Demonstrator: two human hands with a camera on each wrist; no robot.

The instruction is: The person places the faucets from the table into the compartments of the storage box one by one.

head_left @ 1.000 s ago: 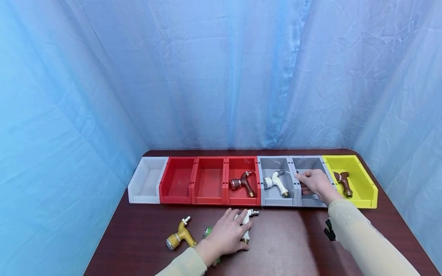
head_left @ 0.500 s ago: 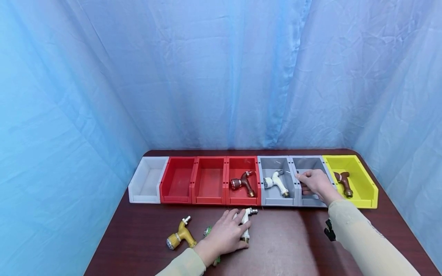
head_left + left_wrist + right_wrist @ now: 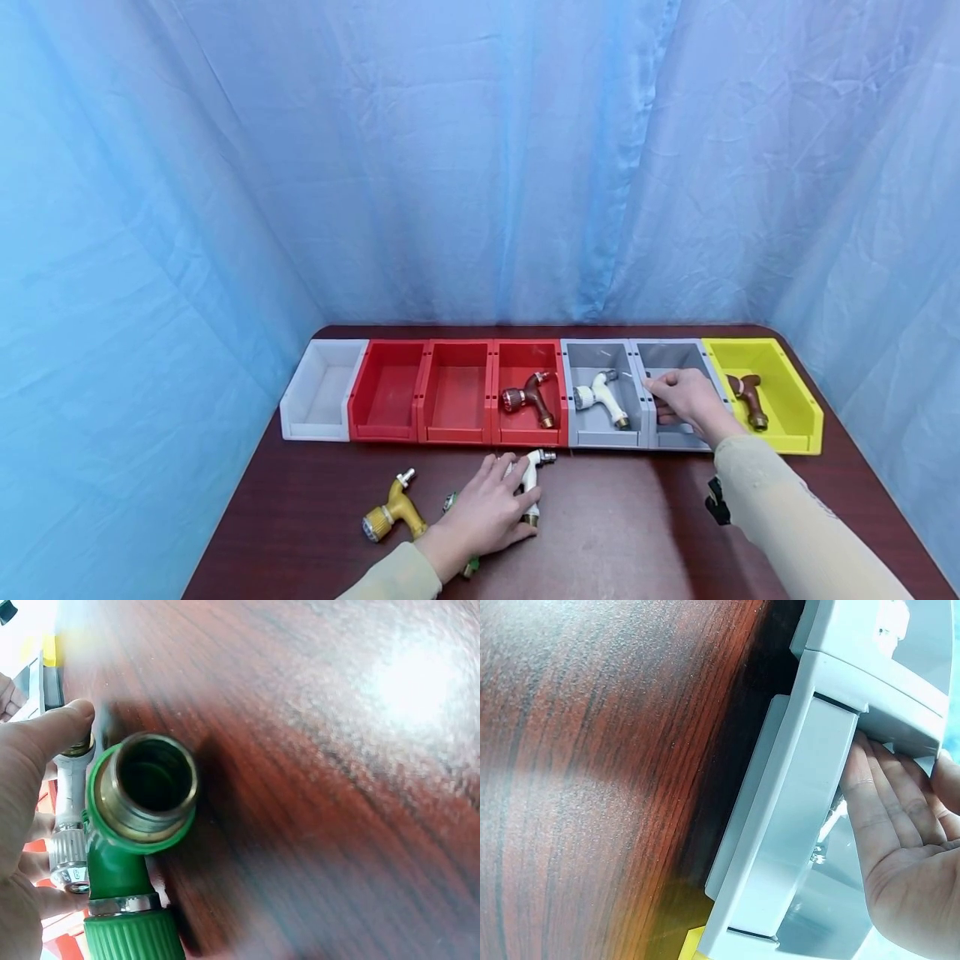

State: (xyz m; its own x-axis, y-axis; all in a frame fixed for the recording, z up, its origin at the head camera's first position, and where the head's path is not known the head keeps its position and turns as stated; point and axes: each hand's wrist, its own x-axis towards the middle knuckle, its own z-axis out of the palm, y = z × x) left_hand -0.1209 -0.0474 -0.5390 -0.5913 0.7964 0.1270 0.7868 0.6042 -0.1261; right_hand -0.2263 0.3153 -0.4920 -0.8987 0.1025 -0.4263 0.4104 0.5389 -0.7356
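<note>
My left hand lies over a white faucet on the table and grips it. In the left wrist view the thumb is at its brass end, and fingers reach round by the ribbed knob. A green faucet lies beneath that hand, mostly hidden in the head view. A yellow faucet lies to the left. My right hand reaches into the right grey bin. Its fingers are against the inside of the side wall, with the thumb at the rim, pinching the wall.
Bins stand in a row at the back: white, several red, grey and yellow. A brown faucet lies in the rightmost red bin, a white one in the left grey bin, and another brown faucet in the yellow bin.
My left hand and the white faucet under it have shifted slightly left and away from me. The right hand stays in the grey bin.
</note>
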